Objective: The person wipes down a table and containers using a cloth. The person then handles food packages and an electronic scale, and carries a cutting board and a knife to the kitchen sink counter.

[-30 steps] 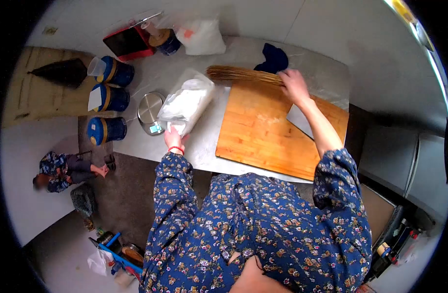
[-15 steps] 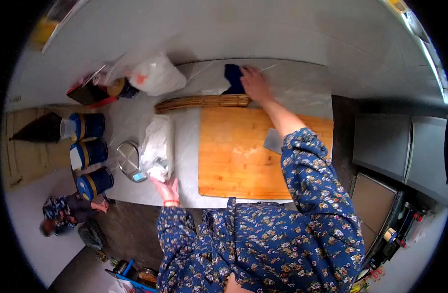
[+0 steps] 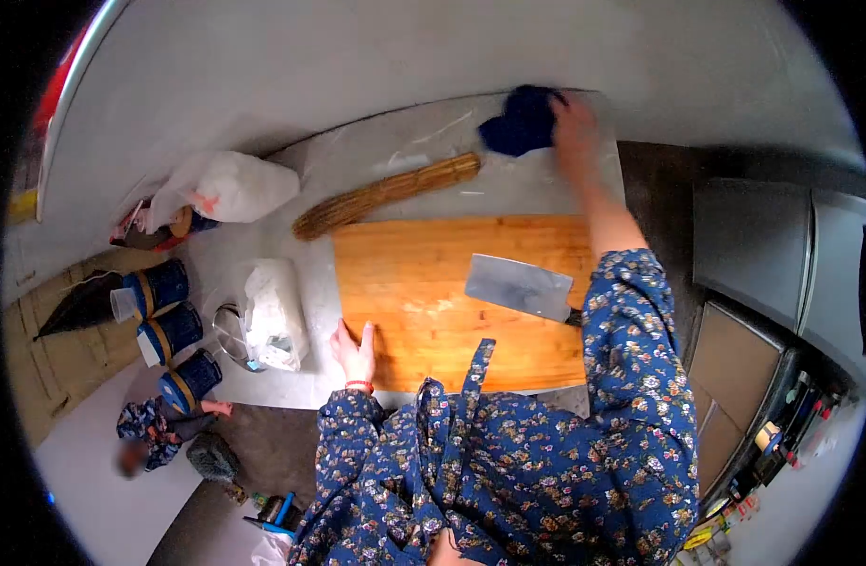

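Observation:
At the back right of the counter, my right hand (image 3: 574, 132) grips the right side of a dark blue cloth (image 3: 520, 124); motion blurs its fingers a little. My left hand (image 3: 355, 355) is by the front left corner of a wooden cutting board (image 3: 414, 321), thumb and fingers apart, holding nothing; I cannot tell if it presses on the board. A cleaver (image 3: 518, 286) lies flat on the board, its handle partly behind my right sleeve. Behind the board, a bundled straw brush (image 3: 386, 194) lies slantwise.
Left of the board sit a white plastic bag (image 3: 271, 316) and a round metal lid or dish (image 3: 230, 335). Several blue tubs (image 3: 192, 377) line the left edge. A filled white bag (image 3: 235, 186) stands by the wall. Another person (image 3: 164, 429) is at the lower left.
My right hand and the cloth have moved right along the back. My left hand has left the white plastic bag for the board's corner. The straw brush appears more slanted; more of the cleaver shows.

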`<state>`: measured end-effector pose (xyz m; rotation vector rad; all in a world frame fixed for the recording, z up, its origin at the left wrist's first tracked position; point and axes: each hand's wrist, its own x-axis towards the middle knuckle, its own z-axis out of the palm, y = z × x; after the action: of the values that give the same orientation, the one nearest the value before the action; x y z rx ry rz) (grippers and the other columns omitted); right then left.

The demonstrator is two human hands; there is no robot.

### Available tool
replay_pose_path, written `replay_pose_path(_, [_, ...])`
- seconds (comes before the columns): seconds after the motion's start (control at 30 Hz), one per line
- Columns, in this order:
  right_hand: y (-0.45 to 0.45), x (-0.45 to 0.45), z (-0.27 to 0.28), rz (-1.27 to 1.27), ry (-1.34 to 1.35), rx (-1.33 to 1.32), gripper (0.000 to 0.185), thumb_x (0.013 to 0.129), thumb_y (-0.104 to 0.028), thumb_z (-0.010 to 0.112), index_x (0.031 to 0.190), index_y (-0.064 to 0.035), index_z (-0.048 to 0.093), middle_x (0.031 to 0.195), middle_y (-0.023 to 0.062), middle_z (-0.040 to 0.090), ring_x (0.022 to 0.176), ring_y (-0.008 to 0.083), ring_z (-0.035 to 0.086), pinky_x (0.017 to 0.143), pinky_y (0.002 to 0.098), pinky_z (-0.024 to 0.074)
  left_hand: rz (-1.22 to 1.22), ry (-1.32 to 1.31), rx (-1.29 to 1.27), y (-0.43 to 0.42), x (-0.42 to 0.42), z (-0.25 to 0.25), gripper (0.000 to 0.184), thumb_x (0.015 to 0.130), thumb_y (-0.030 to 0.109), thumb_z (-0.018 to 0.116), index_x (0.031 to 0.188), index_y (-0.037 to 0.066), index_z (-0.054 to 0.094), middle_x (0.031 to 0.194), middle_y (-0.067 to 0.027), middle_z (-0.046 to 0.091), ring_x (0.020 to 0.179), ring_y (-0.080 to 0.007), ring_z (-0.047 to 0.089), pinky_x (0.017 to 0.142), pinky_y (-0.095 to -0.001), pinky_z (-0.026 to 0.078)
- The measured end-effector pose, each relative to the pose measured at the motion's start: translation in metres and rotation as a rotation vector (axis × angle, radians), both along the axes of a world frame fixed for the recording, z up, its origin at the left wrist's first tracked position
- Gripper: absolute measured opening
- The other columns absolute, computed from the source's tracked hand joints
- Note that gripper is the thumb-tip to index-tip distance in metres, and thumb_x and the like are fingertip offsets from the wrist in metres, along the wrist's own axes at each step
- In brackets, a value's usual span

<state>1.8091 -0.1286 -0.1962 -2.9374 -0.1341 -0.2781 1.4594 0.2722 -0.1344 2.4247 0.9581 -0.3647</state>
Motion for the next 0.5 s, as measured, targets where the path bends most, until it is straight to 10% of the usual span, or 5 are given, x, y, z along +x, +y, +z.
replay_pose_path(0.13, [-0.045, -0.024, -0.008, -0.01, -0.019, 0.05, 0.05, 0.081, 0.004, 0.05, 0.13, -0.0093, 0.049, 0.136, 0.0132, 0.044, 0.119, 0.032, 0.047, 0.099, 0.0376, 0.04, -0.169, -0.122, 0.091, -0.011, 0.024, 0.015, 0.078, 0.076, 0.03, 0.071, 0.136, -0.003, 0.035, 0.13, -0.0305, 0.038, 0.122, -0.0424, 0.036, 0.103, -0.0467, 0.03])
replay_pose_path(0.3, [-0.039, -0.032, -0.001, -0.14, 0.233, 0.185, 0.049, 0.088, -0.027, 0.053, 0.13, -0.0024, 0.048, 0.143, 0.0144, 0.038, 0.129, 0.0336, 0.037, 0.105, 0.0443, 0.0316, -0.629, -0.496, 0.163, -0.039, 0.165, 0.033, 0.069, 0.078, 0.021, 0.069, 0.136, 0.002, 0.036, 0.138, -0.0269, 0.034, 0.129, -0.0418, 0.031, 0.106, -0.0499, 0.027])
replay_pose_path(0.5, [0.011, -0.068, 0.015, -0.159, 0.208, 0.014, 0.083, 0.079, -0.057, 0.059, 0.132, 0.0053, 0.042, 0.144, 0.0236, 0.03, 0.135, 0.0359, 0.026, 0.107, 0.0566, 0.0214, -0.771, -0.167, 0.376, -0.029, 0.239, -0.012, 0.06, 0.077, 0.02, 0.066, 0.132, 0.012, 0.044, 0.13, -0.0151, 0.045, 0.126, -0.0358, 0.037, 0.104, -0.0563, 0.026])
